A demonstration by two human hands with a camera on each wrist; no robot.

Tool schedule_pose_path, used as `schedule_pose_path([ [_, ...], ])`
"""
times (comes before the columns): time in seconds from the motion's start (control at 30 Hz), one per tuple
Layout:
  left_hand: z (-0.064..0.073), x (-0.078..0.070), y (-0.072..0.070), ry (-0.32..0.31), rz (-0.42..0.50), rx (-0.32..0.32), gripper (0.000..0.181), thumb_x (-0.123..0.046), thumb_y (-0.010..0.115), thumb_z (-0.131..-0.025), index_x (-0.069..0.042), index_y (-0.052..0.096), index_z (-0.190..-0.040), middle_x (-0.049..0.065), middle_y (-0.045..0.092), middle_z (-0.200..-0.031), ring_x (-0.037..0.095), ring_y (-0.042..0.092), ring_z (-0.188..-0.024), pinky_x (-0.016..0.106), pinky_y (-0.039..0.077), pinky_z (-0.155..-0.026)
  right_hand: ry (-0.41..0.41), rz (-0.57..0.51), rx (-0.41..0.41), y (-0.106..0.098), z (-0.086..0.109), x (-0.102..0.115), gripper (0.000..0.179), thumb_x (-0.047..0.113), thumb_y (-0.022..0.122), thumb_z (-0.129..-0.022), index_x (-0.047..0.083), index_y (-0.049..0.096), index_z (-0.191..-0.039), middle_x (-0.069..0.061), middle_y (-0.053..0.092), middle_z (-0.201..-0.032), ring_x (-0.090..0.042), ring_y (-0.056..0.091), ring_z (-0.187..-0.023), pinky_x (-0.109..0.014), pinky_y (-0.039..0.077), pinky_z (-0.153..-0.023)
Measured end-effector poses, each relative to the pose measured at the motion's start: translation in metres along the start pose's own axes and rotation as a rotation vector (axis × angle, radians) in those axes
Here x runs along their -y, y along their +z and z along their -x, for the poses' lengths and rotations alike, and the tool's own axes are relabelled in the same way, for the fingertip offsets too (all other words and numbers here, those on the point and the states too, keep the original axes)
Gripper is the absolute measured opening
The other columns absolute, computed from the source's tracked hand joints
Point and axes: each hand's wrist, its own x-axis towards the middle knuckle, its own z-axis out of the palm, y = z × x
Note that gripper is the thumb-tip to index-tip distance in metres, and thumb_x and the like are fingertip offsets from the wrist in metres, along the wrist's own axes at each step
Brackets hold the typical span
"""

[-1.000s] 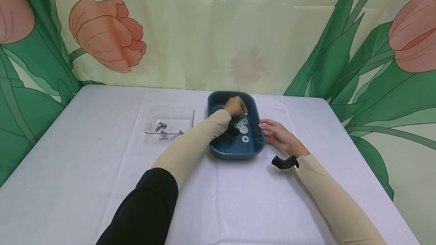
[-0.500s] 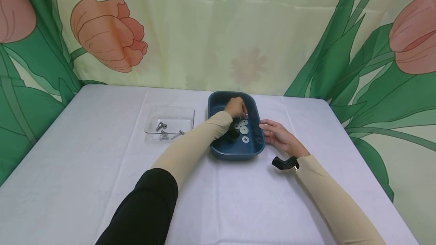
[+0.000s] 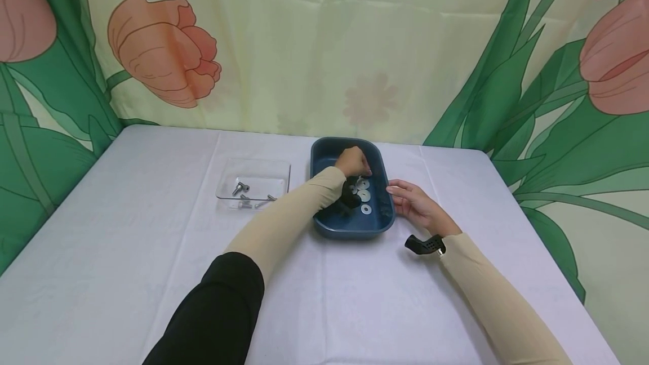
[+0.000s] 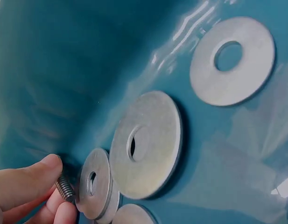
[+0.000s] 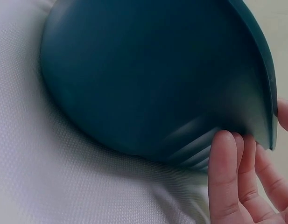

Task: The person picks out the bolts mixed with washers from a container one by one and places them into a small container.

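Note:
My left hand (image 3: 352,162) reaches into a deep blue tray (image 3: 350,234). In the left wrist view, its thumb and fingers pinch a small threaded screw (image 4: 65,189), whose upper end is hidden. Right beside the screw, a washer (image 4: 94,184) leans near a larger washer (image 4: 148,144). Another flat washer (image 4: 232,60) lies apart on the tray floor. My right hand (image 3: 418,207) is at the tray's right side. In the right wrist view, its straight fingers lie against the outer wall while the thumb (image 5: 286,114) meets the rim from the opposite side.
A clear box (image 3: 253,168) left of the tray holds several metal screws (image 3: 240,188). My left forearm (image 3: 289,213) passes close to the box's right side. White cloth (image 3: 355,297) covers the table, and a flower-printed curtain (image 3: 284,44) hangs behind.
The left fingers have dipped slightly lower among the washers, and the shiny bit seen at their tips earlier is now hard to see. My right hand stays at the tray's side.

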Motion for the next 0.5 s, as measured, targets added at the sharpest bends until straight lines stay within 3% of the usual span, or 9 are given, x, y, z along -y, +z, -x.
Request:
schedule_pose_path([
  [0.5,0.002,-0.0025,-0.0028,-0.021,0.1,0.013,0.015,-0.011,0.066,-0.086,0.0,0.074,-0.09,0.011,0.073,-0.086,0.015,0.063,-0.072,0.021,0.051,-0.066,0.001,-0.021,0.013,-0.0013,0.0001,-0.0005,0.01,0.009,0.048,-0.097,0.012,0.052,-0.107,0.001,0.07,-0.092,-0.011,0.067,-0.081,-0.025,0.056,-0.073],
])
